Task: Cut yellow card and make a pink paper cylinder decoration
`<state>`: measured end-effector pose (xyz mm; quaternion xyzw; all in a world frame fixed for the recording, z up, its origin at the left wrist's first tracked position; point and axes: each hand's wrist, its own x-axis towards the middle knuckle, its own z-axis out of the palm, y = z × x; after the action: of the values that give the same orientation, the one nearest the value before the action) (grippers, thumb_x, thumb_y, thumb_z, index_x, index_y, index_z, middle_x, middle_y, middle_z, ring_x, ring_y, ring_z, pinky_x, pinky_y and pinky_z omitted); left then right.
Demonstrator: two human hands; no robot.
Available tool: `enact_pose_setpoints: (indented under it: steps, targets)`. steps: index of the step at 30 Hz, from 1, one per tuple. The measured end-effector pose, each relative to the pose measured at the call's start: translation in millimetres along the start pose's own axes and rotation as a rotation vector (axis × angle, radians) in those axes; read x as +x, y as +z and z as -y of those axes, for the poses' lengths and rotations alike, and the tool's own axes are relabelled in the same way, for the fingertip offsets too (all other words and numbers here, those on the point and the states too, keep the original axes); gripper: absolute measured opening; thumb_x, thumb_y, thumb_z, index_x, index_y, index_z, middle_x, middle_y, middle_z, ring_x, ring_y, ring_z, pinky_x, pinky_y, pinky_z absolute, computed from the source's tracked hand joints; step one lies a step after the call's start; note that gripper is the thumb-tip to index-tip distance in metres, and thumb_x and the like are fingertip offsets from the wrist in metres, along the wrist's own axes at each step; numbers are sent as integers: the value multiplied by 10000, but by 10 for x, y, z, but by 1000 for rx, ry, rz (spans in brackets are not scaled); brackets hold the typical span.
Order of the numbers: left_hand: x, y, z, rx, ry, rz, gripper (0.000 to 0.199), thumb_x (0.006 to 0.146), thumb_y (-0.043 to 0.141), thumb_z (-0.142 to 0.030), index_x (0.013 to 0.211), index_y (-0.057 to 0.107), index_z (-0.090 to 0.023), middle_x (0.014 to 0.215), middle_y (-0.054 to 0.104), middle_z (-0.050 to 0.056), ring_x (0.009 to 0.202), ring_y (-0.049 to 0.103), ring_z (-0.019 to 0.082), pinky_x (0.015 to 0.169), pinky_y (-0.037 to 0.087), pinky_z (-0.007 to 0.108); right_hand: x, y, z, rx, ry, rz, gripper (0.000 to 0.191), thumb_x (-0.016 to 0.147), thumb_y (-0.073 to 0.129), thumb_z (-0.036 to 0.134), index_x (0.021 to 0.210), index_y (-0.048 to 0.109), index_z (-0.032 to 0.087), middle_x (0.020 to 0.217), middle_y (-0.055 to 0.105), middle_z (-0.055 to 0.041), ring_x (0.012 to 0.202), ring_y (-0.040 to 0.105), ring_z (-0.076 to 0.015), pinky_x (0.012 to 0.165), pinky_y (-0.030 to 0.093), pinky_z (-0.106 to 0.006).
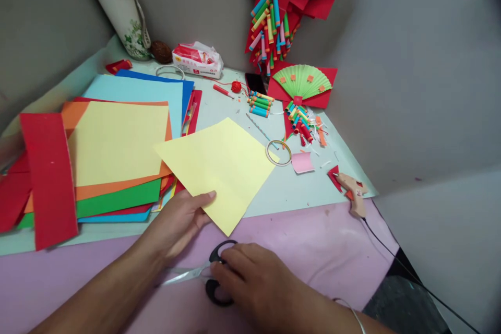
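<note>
The worktop (287, 194) carries everything, with a stack of coloured paper (117, 138) at its left side. Next in size comes the yellow sheet (229, 162) in front of the person, partly over the pale cover, its left corner overlapping the stack in view. It looks roughly square, so no clear long axis shows; it is turned like a diamond, one corner toward the person and the opposite one away. It should be very light, bendy and easily creased, best pinched near an edge with a flat thumb. The left grip (178, 225) does that, clamped on the near-left edge, thumb above and fingers beneath. The right grip (254, 282) is closed around the handles of the scissors (195, 273), over the purple cover; whether fingers pass through the loops I cannot tell. The scissors' long axis runs across, blades pointing left toward the left forearm; being rigid and probably a little heavier, they are best taken by the black loops. Smallest, the tape roll (288, 154) sits at the sheet's right corner; contact is unclear.
</note>
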<state>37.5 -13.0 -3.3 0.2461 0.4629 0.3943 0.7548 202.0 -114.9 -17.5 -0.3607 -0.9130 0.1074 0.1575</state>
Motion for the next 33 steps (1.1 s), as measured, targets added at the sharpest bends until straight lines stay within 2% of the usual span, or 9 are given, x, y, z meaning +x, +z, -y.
enact_pose_setpoints:
  steps: [7,14,19,21,23,25,28,30,33]
  targets:
    - [52,-33,-85,-75,18,-120,495,769,638,-48,1229,629,-230,1203,723,43,1187,625,265,952,566,354,59,18,110,-87,22,80,260,900,584,206,1143,572,115,871,625,-81,734,523,-213,552,385,-327]
    - [53,-48,-165,-64,-20,-148,499,753,600,5,1200,634,-213,1212,717,57,1170,637,270,930,576,357,6,106,182,-66,37,138,349,900,596,204,1218,526,81,935,637,-100,785,546,-223,577,411,-325]
    - [77,-80,-195,-92,-7,-153,532,750,602,25,1242,611,-178,1224,710,90,1164,641,272,936,574,358,-15,40,173,26,127,245,407,871,614,177,1262,520,118,945,653,-103,737,571,-224,538,414,-305]
    - [82,-97,-206,-93,-9,-152,560,755,596,34,1277,589,-168,1255,692,104,1170,637,274,945,568,359,-88,-24,142,183,256,274,416,850,616,177,1260,547,176,992,656,-99,755,585,-211,571,435,-289]
    - [79,-112,-222,-95,-4,-145,596,753,584,49,1314,561,-150,1283,674,119,1167,638,280,954,564,365,-197,-96,97,462,458,248,448,807,628,169,1245,577,247,1030,653,-69,814,601,-194,668,470,-290]
    - [71,-125,-242,-98,1,-127,637,753,576,58,1359,519,-129,1316,651,132,1170,634,284,969,555,369,-311,-167,43,850,686,145,508,762,646,170,1252,583,285,1058,646,-45,887,609,-183,755,478,-296]
    - [65,-144,-270,-103,8,-98,710,754,568,64,1423,449,-139,1358,621,129,1175,630,283,979,547,377,-425,-261,-38,1369,947,-13,529,742,678,197,1259,586,262,1056,649,-50,898,606,-169,739,465,-277]
    - [68,-155,-281,-107,7,-90,746,752,563,67,1449,417,-158,1359,621,124,1163,637,285,968,554,390,-446,-306,-84,1526,1022,-21,521,738,704,216,1248,600,237,1013,657,-53,820,594,-145,680,439,-252]
    - [72,-164,-288,-116,-5,-101,775,753,561,64,1468,391,-182,1334,640,120,1135,654,290,942,567,408,-436,-315,-135,1571,1045,8,508,749,711,228,1246,610,216,946,660,-47,728,563,-116,637,411,-242]
